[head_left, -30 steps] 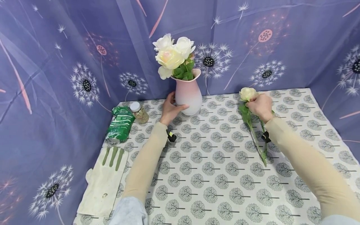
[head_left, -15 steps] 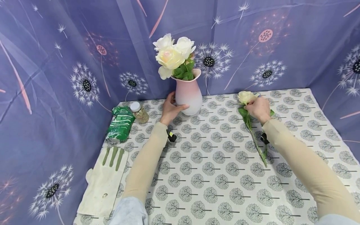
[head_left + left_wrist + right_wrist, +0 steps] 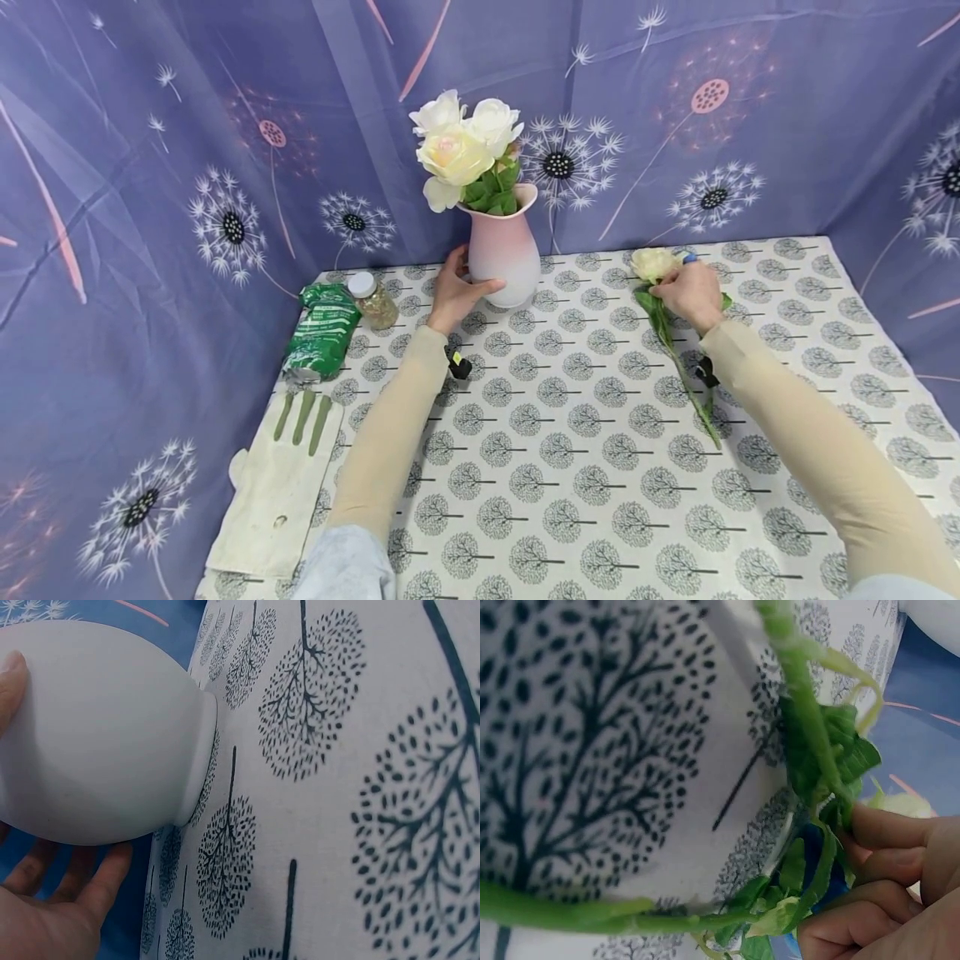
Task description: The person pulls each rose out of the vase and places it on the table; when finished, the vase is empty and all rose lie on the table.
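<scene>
The left hand point(image 3: 457, 293) holds the pink-to-white vase point(image 3: 507, 258), thumb on its near side and fingers behind its belly. In the left wrist view the vase's base stands on the tablecloth. White and pale yellow roses point(image 3: 453, 154) with green leaves rise from its mouth. At the right, the right hand point(image 3: 690, 293) pinches a white rose point(image 3: 654, 264) by the stem, just under the bloom. Its stem slants down toward the near side. In the right wrist view a second green stem point(image 3: 592, 913) with leaves lies below the fingers. A small blue thing point(image 3: 690, 258) shows behind the hand, mostly hidden.
A green packet point(image 3: 324, 332) and a lidded glass jar point(image 3: 373, 302) stand at the back left. Cream gloves with green strips point(image 3: 273, 492) lie nearer, along the left edge. A purple dandelion-print curtain point(image 3: 637, 100) backs the tree-print tablecloth point(image 3: 570, 500).
The right hand has shifted slightly left and nearer, and the pinched rose's bloom has come lower. The blue thing has come into sight behind it. The left hand and vase stay put.
</scene>
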A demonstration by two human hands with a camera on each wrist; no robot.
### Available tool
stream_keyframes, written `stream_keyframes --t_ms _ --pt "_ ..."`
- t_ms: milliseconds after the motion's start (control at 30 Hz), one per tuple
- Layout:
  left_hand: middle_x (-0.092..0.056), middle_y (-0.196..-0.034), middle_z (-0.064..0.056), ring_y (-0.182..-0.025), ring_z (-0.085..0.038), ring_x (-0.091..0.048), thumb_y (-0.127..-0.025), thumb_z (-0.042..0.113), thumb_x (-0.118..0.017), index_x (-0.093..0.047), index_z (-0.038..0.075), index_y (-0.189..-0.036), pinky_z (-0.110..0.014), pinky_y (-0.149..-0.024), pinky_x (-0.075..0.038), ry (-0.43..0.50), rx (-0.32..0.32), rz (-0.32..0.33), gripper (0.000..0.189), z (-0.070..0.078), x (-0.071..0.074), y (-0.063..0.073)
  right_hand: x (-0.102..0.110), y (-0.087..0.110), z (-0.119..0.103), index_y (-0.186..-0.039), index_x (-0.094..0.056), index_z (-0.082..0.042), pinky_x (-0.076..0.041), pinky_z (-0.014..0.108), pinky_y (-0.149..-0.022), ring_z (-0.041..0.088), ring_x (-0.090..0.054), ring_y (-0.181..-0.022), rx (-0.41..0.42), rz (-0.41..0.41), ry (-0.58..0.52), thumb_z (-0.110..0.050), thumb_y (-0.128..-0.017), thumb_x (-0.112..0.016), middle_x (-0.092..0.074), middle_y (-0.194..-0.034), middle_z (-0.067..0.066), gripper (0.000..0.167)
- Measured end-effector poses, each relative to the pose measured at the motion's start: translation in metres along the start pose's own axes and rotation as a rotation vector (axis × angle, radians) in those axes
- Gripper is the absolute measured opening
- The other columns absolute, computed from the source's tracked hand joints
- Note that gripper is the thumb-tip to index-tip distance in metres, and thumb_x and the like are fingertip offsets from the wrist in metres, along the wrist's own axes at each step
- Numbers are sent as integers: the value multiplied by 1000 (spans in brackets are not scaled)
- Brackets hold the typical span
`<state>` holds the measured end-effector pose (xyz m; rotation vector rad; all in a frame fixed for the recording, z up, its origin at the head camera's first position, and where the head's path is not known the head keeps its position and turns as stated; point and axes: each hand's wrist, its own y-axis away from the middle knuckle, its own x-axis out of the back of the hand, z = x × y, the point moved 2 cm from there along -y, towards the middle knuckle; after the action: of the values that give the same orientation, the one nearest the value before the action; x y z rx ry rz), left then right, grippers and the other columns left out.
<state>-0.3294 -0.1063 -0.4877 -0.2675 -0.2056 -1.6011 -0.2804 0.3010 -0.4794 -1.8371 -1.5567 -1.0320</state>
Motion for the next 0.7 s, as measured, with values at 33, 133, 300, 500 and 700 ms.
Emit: stream_keyframes --t_ms 33,133,300,500,700 --pt "-58 -154 -17 -138 -37 -62 -79 29 -98 -38 17 -168 -51 -116 -57 0 0 0 108 0 0 0 0 0 0 -95 -79 3 -47 28 -54 16 -58 -62 -1 -8 -1 -23 -93 -82 -81 -90 21 26" --pt "-59 -153 -17 -138 -37 -62 -79 28 -98 -39 17 -168 -51 -117 -56 0 -2 2 107 -1 0 -1 1 0 2 -95 -79 3 -49 30 -51 16 -58 -60 -17 -28 -8 -23 -94 -82 -81 -90 20 26" --pt "-58 -153 -19 -138 -38 -62 -79 26 -98 -38 15 -168 -51 -117 -56 12 -4 2 108 0 -1 -1 0 0 6 -101 -81 0 -50 31 -52 14 -59 -63 -42 -39 -8 -27 -94 -83 -82 -106 24 28" --pt "-59 -152 -19 -137 -38 -63 -79 25 -98 -38 15 -168 -52 -116 -57 15 -12 8 108 0 -1 -1 0 1 9 -101 -82 0 -48 31 -51 16 -58 -65 -41 -41 -15 -29 -94 -83 -79 -112 28 30" --pt "-59 -151 -20 -136 -38 -62 -79 26 -98 -38 15 -168 -52 -116 -57 14 -14 5 107 -1 -1 -1 2 5 11 -101 -80 2 -49 31 -58 22 -62 -72 -38 -72 -20 -31 -95 -83 -80 -102 23 34"
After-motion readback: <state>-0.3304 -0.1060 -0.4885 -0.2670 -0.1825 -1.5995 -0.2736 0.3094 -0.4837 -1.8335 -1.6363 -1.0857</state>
